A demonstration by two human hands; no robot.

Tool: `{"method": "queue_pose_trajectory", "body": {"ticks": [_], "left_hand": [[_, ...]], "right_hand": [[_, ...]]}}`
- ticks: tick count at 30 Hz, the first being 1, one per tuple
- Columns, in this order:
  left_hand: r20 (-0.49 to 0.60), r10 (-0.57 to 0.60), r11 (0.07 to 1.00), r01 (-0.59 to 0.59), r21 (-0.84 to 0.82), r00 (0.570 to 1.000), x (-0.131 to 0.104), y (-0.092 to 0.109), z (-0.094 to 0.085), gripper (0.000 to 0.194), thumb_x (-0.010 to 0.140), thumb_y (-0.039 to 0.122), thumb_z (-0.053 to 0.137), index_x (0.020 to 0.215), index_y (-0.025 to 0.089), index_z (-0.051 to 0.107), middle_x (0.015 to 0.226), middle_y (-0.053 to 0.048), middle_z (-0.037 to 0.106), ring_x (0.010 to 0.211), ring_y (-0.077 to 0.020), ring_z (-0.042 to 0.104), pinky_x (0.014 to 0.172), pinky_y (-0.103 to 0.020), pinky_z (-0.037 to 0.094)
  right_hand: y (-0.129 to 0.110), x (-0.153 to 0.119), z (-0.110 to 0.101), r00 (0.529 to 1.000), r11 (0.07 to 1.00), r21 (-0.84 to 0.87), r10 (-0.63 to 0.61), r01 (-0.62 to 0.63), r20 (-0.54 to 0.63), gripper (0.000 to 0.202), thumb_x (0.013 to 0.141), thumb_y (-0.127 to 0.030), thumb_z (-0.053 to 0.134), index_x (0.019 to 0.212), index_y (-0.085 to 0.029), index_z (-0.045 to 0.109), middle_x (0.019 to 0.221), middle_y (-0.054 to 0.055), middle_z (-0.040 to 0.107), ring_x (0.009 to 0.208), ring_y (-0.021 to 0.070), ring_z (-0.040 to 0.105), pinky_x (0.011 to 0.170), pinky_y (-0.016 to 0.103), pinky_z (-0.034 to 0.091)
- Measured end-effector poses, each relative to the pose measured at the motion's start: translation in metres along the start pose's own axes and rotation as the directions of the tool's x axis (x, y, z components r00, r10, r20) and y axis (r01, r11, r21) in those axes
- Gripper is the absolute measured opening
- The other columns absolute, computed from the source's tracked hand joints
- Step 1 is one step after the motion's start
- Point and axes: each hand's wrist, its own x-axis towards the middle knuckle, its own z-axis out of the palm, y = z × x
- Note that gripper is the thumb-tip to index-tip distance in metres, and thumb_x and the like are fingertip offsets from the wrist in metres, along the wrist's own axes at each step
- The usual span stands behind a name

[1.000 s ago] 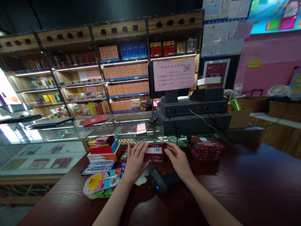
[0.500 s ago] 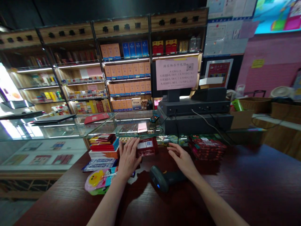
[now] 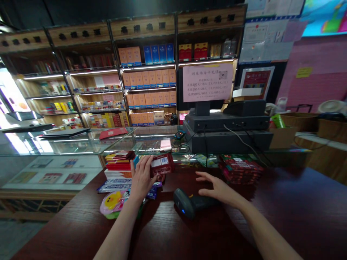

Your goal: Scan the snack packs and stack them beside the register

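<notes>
A dark red box (image 3: 166, 167) with a white barcode label is tilted in my left hand (image 3: 142, 177), gripped between thumb and fingers. Beneath it and to its left stands a stack of red, white and blue packets (image 3: 119, 165). Silvery-blue wrappers (image 3: 114, 185) and a pink pack with a yellow duck (image 3: 111, 199) lie closer to me, partly covered by my left forearm. My right hand (image 3: 217, 187) is open and empty, fingers parted, just above the handle of a black barcode scanner (image 3: 185, 203) with a blue light.
A pile of dark red packages (image 3: 240, 169) sits on the right of the brown table (image 3: 173, 234). Behind the table are a glass counter (image 3: 143, 135), a cash-register terminal (image 3: 227, 124) with cables, and lit shelves of boxes (image 3: 149, 77). An open carton (image 3: 299, 121) stands far right.
My left hand has shifted left with the dark red box, which is now tilted; wrappers beneath show more. My right hand has moved slightly right and down, its fingers more spread.
</notes>
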Motion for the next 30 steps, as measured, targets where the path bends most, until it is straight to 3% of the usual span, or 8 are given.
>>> {"method": "queue_pose_trajectory", "body": {"ticks": [4, 8, 10, 14, 19, 25, 30], "left_hand": [[0.023, -0.028, 0.999, 0.027, 0.024, 0.999, -0.001, -0.004, -0.001, 0.077, 0.081, 0.024, 0.068, 0.150, 0.020, 0.034, 0.143, -0.015, 0.053, 0.136, -0.0312, 0.046, 0.123, -0.060, 0.005], [0.030, -0.050, 0.998, 0.049, 0.032, 0.998, -0.003, -0.009, 0.000, 0.076, 0.080, 0.023, 0.068, 0.149, 0.021, 0.035, 0.144, -0.013, 0.052, 0.136, -0.0299, 0.045, 0.124, -0.058, 0.003], [0.032, -0.057, 0.998, 0.056, 0.036, 0.998, -0.004, -0.011, 0.001, 0.076, 0.080, 0.023, 0.068, 0.149, 0.021, 0.035, 0.144, -0.013, 0.052, 0.136, -0.0299, 0.045, 0.124, -0.058, 0.003], [0.042, -0.067, 0.997, 0.065, 0.050, 0.997, -0.005, -0.014, 0.002, 0.077, 0.080, 0.022, 0.069, 0.149, 0.021, 0.035, 0.145, -0.013, 0.052, 0.136, -0.0297, 0.045, 0.124, -0.058, 0.002], [0.043, -0.083, 0.995, 0.080, 0.063, 0.996, -0.006, -0.017, 0.004, 0.076, 0.080, 0.024, 0.068, 0.149, 0.020, 0.035, 0.145, -0.013, 0.051, 0.137, -0.0295, 0.044, 0.124, -0.057, 0.002], [0.040, -0.107, 0.991, 0.104, 0.079, 0.993, -0.006, -0.018, 0.004, 0.076, 0.080, 0.023, 0.068, 0.148, 0.020, 0.036, 0.144, -0.013, 0.052, 0.136, -0.0297, 0.045, 0.124, -0.057, 0.004], [0.049, -0.112, 0.990, 0.107, 0.093, 0.992, -0.006, -0.019, 0.002, 0.078, 0.079, 0.023, 0.068, 0.149, 0.019, 0.035, 0.144, -0.014, 0.052, 0.135, -0.0310, 0.045, 0.123, -0.058, 0.006]], "right_hand": [[-0.002, -0.004, -0.009, 0.979, 0.999, -0.015, 0.034, -0.032, 0.202, 0.097, 0.062, -0.046, 0.083, 0.148, -0.023, 0.045, 0.143, 0.013, 0.058, 0.134, 0.0329, 0.050, 0.114, 0.045, 0.033], [-0.004, -0.006, -0.013, 0.941, 0.997, -0.066, 0.059, -0.039, 0.332, 0.104, 0.057, -0.045, 0.086, 0.149, -0.022, 0.044, 0.147, 0.013, 0.054, 0.137, 0.0342, 0.046, 0.115, 0.045, 0.030], [-0.003, -0.007, -0.012, 0.930, 0.992, -0.118, 0.082, -0.042, 0.358, 0.101, 0.056, -0.042, 0.086, 0.148, -0.024, 0.045, 0.146, 0.011, 0.055, 0.135, 0.0351, 0.047, 0.116, 0.048, 0.028], [-0.004, -0.007, -0.004, 0.921, 0.974, -0.227, 0.103, -0.016, 0.375, 0.092, 0.059, -0.033, 0.082, 0.145, -0.031, 0.049, 0.139, 0.006, 0.061, 0.133, 0.0351, 0.048, 0.120, 0.056, 0.013], [-0.010, -0.006, 0.008, 0.923, 0.953, -0.301, 0.087, 0.032, 0.374, 0.084, 0.060, -0.031, 0.080, 0.140, -0.032, 0.053, 0.134, 0.006, 0.063, 0.132, 0.0331, 0.049, 0.119, 0.060, 0.002], [-0.015, -0.005, 0.017, 0.945, 0.927, -0.360, 0.025, 0.100, 0.327, 0.078, 0.059, -0.030, 0.080, 0.134, -0.031, 0.058, 0.120, 0.005, 0.065, 0.120, 0.0300, 0.056, 0.118, 0.058, 0.010], [-0.015, -0.005, 0.019, 0.951, 0.925, -0.361, 0.002, 0.115, 0.309, 0.072, 0.062, -0.030, 0.077, 0.132, -0.033, 0.058, 0.116, 0.004, 0.066, 0.113, 0.0288, 0.057, 0.110, 0.050, 0.031]]}}
